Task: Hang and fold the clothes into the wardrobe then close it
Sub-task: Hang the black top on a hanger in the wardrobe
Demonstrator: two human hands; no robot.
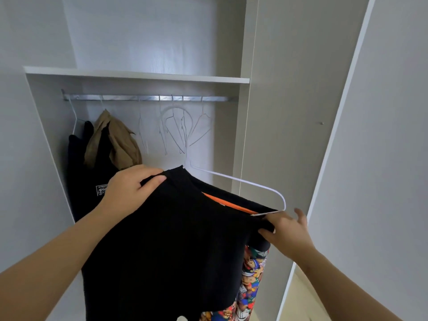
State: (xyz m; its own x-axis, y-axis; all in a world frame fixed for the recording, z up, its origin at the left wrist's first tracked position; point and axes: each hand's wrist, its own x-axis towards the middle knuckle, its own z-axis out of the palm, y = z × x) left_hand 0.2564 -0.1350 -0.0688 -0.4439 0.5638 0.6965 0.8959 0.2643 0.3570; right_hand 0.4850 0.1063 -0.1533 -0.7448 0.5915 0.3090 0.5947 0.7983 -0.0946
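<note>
A black garment (171,246) with an orange inner neck strip and a colourful cartoon print on its lower right hangs in front of me, partly on a white wire hanger (243,181). My left hand (129,188) pinches the garment's left shoulder edge. My right hand (287,230) grips its right shoulder by the hanger's bent end. Behind them is the open wardrobe with its metal rail (148,98). On the rail's left hang a black top (81,163) and a tan garment (115,144). Several bare wire hangers (178,126) hang at the rail's middle.
A white shelf (139,76) runs above the rail. The wardrobe's right side panel (289,112) stands behind the hanger, and an open white door (375,158) fills the right of the view. A grey wall lies to the left.
</note>
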